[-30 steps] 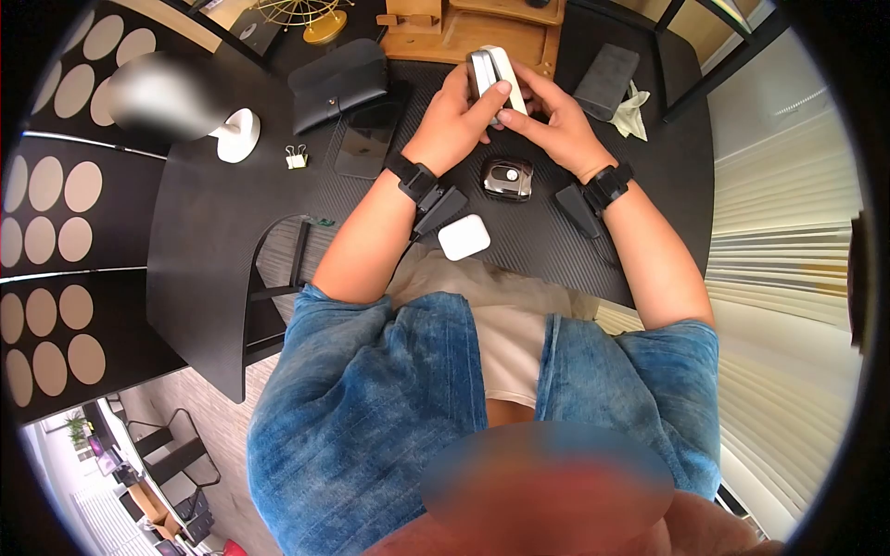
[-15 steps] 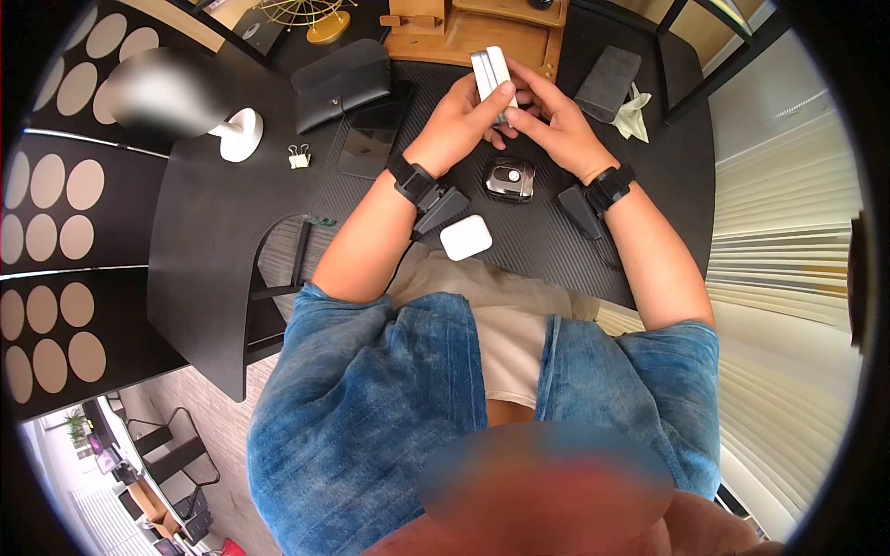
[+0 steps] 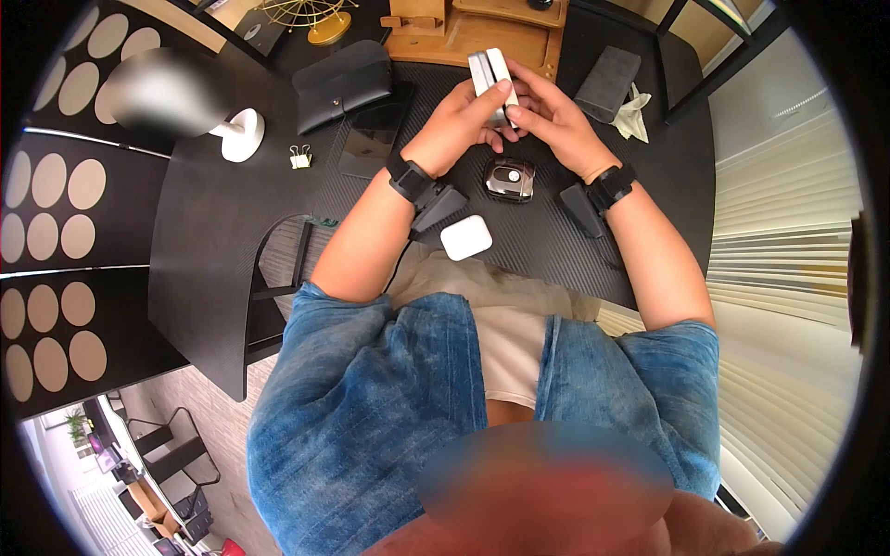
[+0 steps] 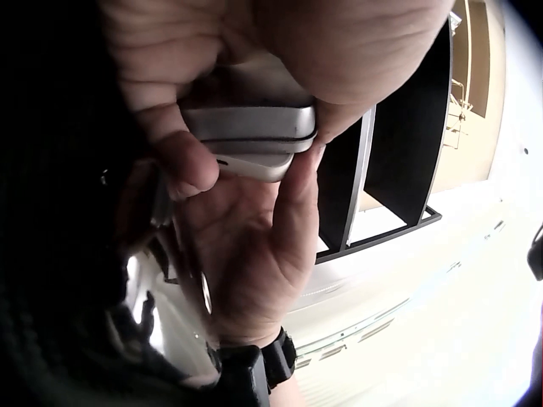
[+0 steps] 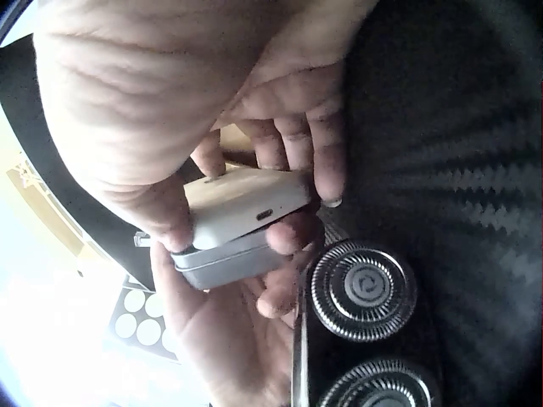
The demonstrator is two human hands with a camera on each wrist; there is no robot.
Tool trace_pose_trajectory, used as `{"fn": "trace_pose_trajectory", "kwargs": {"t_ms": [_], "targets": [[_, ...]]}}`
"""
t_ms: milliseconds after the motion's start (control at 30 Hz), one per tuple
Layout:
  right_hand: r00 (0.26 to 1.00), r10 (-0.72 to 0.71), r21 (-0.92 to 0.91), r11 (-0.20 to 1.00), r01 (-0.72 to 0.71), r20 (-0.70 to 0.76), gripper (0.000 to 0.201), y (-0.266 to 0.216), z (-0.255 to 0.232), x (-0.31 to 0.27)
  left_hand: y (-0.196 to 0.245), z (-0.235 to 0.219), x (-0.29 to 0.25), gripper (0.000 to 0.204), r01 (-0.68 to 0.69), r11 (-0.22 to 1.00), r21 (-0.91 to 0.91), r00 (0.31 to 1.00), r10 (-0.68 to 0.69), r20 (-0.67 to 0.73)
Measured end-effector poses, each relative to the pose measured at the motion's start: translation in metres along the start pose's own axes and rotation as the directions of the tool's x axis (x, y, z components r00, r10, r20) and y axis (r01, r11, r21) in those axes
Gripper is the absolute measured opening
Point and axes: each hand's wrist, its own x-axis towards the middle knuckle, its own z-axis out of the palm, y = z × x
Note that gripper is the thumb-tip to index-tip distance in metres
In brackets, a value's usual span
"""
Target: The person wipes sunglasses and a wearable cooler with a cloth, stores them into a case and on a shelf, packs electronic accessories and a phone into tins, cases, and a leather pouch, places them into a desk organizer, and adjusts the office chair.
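Observation:
In the head view my left hand (image 3: pixel 456 122) and right hand (image 3: pixel 559 125) meet above the upper desk. The left grips a silver-grey case (image 3: pixel 480 74); the right pinches a white case (image 3: pixel 500 68) against its side. In the right wrist view the white case (image 5: pixel 242 203) has a small port and lies at a slant along the grey case (image 5: pixel 227 261). Fingers of both hands wrap their edges, also in the left wrist view. Below the hands is a black and silver shaver (image 3: pixel 509 179), its round heads (image 5: pixel 367 287) close in the right wrist view.
A white rounded case (image 3: pixel 465 237) lies near the desk's front edge. To the left are a binder clip (image 3: pixel 299 157), a black pouch (image 3: pixel 343 85), a dark phone (image 3: pixel 365 148) and a white lamp base (image 3: pixel 242 135). A grey box (image 3: pixel 608 83) and a cloth (image 3: pixel 632 115) are at right.
The two cases have turned slightly in the fingers, and a dark gap between them shows more than half a second ago. Both hands keep their grip and have barely moved.

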Motion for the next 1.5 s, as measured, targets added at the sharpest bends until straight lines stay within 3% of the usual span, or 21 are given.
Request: {"fn": "trace_pose_trajectory", "kwargs": {"t_ms": [100,167,267,300,367,467,600,1133,1200,1233,1300,1433,1500], "targets": [[0.997,0.061,-0.038,0.997,-0.062,-0.038,0.064,-0.007,-0.005,-0.001,0.004,-0.004,-0.001,0.049,0.044,0.991,-0.129,0.999,-0.044,0.004],[0.989,0.145,0.204,0.969,-0.136,-0.029,0.062,-0.009,-0.011,0.001,0.007,-0.004,-0.002,0.047,0.07,0.975,-0.209,0.998,-0.066,0.023],[0.988,0.142,0.249,0.961,-0.124,-0.054,0.061,-0.005,-0.014,0.002,0.005,-0.001,-0.001,0.047,0.033,0.974,-0.225,0.999,-0.024,0.042],[0.988,0.142,0.248,0.961,-0.125,-0.054,0.061,-0.005,-0.013,0.001,0.006,-0.001,-0.002,0.047,0.033,0.974,-0.226,0.999,-0.024,0.041],[0.991,0.07,0.064,0.996,-0.063,-0.116,0.061,-0.006,-0.006,0.0,0.008,0.001,-0.003,0.049,0.045,0.985,-0.167,0.998,-0.036,0.056],[0.998,-0.021,-0.007,1.0,0.021,-0.059,0.063,0.004,0.002,0.001,0.002,0.0,0.0,0.05,0.038,0.996,-0.083,0.999,-0.036,0.028],[0.999,0.0,-0.041,0.999,-0.002,-0.048,0.067,0.0,0.004,0.0,0.002,0.003,-0.001,0.051,0.041,0.999,-0.032,0.999,-0.04,0.01],[0.998,0.026,-0.033,0.999,-0.028,-0.053,0.062,-0.003,0.003,0.0,0.004,0.002,-0.002,0.046,0.046,0.999,-0.024,0.998,-0.045,0.037],[0.992,0.082,-0.041,0.995,-0.086,-0.094,0.058,-0.003,0.0,0.0,0.002,-0.001,-0.001,0.045,0.042,0.999,-0.026,0.998,-0.041,0.04],[0.992,0.081,-0.041,0.995,-0.085,-0.094,0.058,-0.005,-0.004,0.0,0.0,-0.005,0.0,0.044,0.071,0.991,-0.111,0.997,-0.068,0.031],[0.973,0.212,0.163,0.967,-0.197,-0.086,0.06,-0.01,-0.011,0.0,0.0,-0.005,0.0,0.043,0.097,0.976,-0.194,0.995,-0.094,0.024],[0.978,0.188,0.133,0.976,-0.175,-0.091,0.062,-0.01,-0.009,-0.001,0.004,0.003,-0.003,0.044,0.064,0.993,-0.102,0.998,-0.064,0.01],[0.988,0.091,0.022,0.996,-0.089,-0.124,0.058,-0.007,-0.004,0.0,0.003,0.003,-0.002,0.045,0.061,0.996,-0.069,0.998,-0.062,-0.005]]}}
